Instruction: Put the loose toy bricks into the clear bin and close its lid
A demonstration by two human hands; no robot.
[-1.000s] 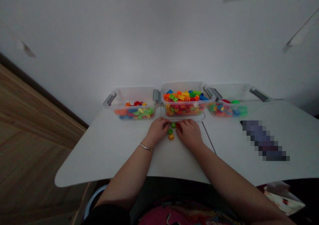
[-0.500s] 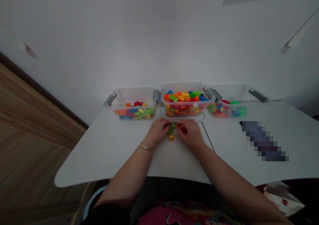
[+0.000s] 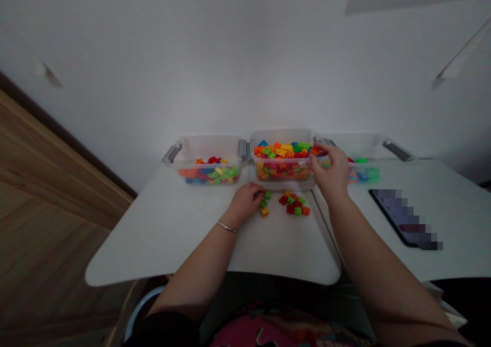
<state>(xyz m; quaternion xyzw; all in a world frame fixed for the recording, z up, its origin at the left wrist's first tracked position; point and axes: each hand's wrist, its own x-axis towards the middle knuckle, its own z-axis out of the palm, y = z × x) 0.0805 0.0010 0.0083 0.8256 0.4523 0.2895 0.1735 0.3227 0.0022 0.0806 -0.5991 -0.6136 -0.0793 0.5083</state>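
My right hand (image 3: 332, 173) is raised at the right end of the middle bin (image 3: 284, 183), its thumb and fingers pinching an orange toy brick (image 3: 315, 149). On the table, my left hand (image 3: 245, 202) rests with curled fingers beside two green bricks (image 3: 267, 195) and a yellow brick (image 3: 264, 212). Whatever its fingertips hold, if anything, is hidden. Between the hands lies a loose cluster of red, green and orange bricks (image 3: 297, 203). The middle bin is clear plastic, heaped with bricks of many colours.
A second clear bin (image 3: 209, 138) with colourful pieces stands left of the middle one. The right bin (image 3: 364, 136) is partly behind my right hand. A phone (image 3: 402, 219), partly pixelated, lies on the white table (image 3: 153, 239) at the right. The wall rises behind the bins.
My right hand has moved up and right from the table to the middle bin's edge, uncovering the brick cluster. My left hand stays nearly in place.
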